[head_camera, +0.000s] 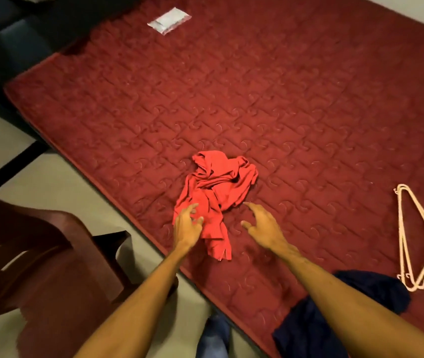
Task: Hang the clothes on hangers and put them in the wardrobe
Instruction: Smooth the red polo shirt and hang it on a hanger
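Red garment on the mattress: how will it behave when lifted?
Probably floppy: the red garment lies crumpled in soft folds, so it should drape from any grip point. Likely light, since the fabric looks thin. Pushed, it would probably bunch on the quilted mattress rather than slide.

Bright red garment (216,189), dark red quilted mattress (283,99), pink hangers (417,239)

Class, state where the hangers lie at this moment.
In the head view, the pale hangers lie far right on the red mattress, just beyond the dark blue garment.
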